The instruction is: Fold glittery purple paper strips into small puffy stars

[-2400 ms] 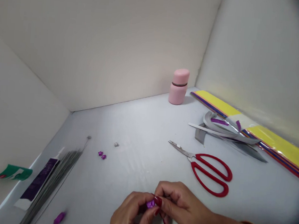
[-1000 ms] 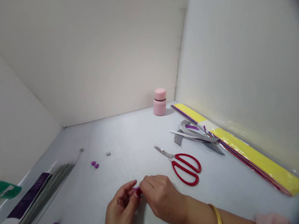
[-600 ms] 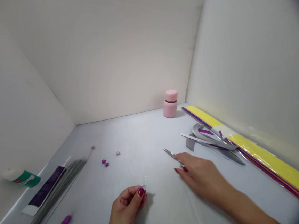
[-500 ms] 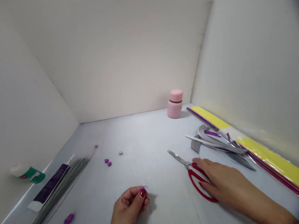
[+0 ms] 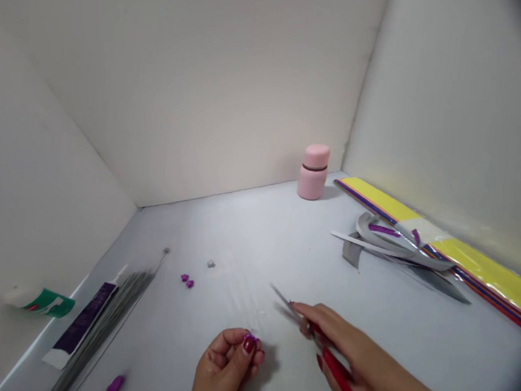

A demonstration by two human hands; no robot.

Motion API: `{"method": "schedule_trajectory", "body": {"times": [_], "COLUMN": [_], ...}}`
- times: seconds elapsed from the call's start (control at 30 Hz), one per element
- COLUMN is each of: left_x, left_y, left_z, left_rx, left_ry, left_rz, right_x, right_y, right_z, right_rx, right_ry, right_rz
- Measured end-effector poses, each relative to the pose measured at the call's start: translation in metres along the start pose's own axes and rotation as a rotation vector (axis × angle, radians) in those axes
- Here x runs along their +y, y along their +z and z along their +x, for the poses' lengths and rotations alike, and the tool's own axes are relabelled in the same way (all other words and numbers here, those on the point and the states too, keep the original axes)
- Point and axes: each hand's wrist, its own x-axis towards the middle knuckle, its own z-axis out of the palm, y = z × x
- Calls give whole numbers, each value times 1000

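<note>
My left hand (image 5: 227,369) is closed low in the middle, with a small purple piece (image 5: 250,337) pinched between thumb and fingers. A tiny pale tip sticks up from that piece. To the right, my right hand (image 5: 364,363) is wrapped round the red-handled scissors (image 5: 344,382), held off the table. Their blades point up and left, blurred, a short way above and right of my left hand. Two small purple stars (image 5: 187,281) and a small silver star (image 5: 210,264) lie left of centre. Another purple piece (image 5: 115,387) rests near the lower left.
Thin grey wires (image 5: 107,328) lie at the left beside a purple-and-white tube (image 5: 85,320) and a green-and-white bottle (image 5: 45,302). A pink flask (image 5: 313,173) stands at the back. Grey strips (image 5: 384,246) and a yellow packet (image 5: 474,257) lie right. Walls rise behind and at both sides.
My right hand has picked the scissors up off the table and brought them left, nearer my left hand. The view has shifted slightly. My left hand keeps its pinch.
</note>
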Motion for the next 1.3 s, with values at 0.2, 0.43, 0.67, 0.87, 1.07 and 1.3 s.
{"method": "schedule_trajectory", "body": {"times": [0.2, 0.43, 0.67, 0.87, 1.07, 1.3], "left_x": [-3, -8, -9, -9, -9, -7], "left_y": [1, -1, -1, -2, -2, -1], "left_z": [-3, -6, -9, -9, -9, -11], "left_rx": [-76, -212, -233, -260, -289, -331], "left_ry": [19, 63, 103, 96, 136, 139], "left_rz": [-33, 3, 47, 34, 21, 11], "right_x": [-11, -15, -21, -19, -24, -29], "right_y": [5, 10, 12, 13, 7, 2], "right_z": [-5, -3, -6, -9, -7, -6], "right_rx": [-110, -109, -122, -78, -152, -215], "right_ry": [29, 45, 53, 51, 90, 142], "right_rz": [-158, -224, -202, -151, -66, 2]}}
